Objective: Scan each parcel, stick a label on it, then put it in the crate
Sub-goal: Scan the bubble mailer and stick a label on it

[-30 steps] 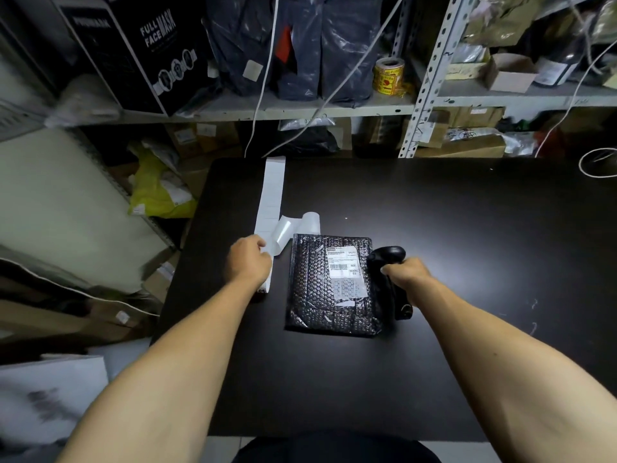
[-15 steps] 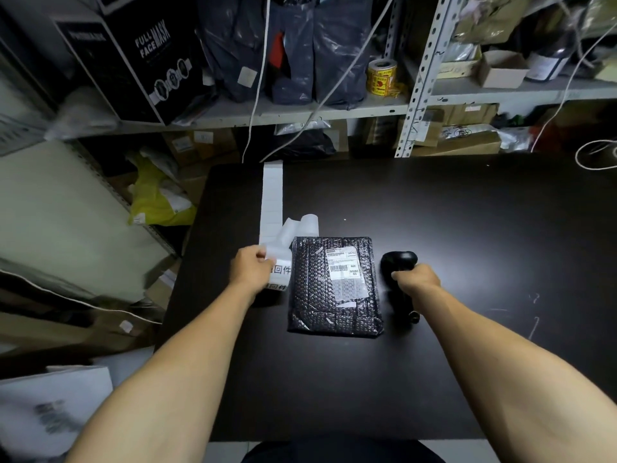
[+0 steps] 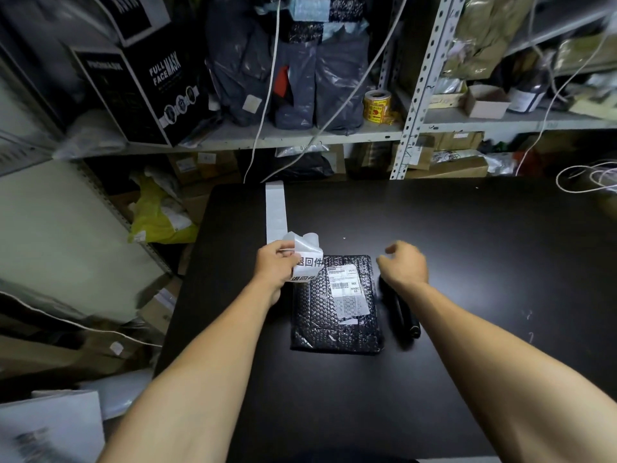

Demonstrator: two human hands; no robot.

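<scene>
One parcel [image 3: 335,304], a black bubble mailer, lies flat on the table [image 3: 467,248] between the two hands. The left hand [image 3: 275,267] pinches a printed label [image 3: 309,262] at the end of the label strip [image 3: 275,212], holding it over the parcel's near-left corner. The right hand [image 3: 404,264] hovers loose-fingered and empty just above the scanner [image 3: 402,312], which lies beside the parcel. Scanning looks finished; sticking the label and crating remain. No crate is visible.

The right hand [image 3: 405,265] is motion-blurred and hides the scanner's [image 3: 402,312] head; small print on parcel's label [image 3: 347,290] unreadable.
</scene>
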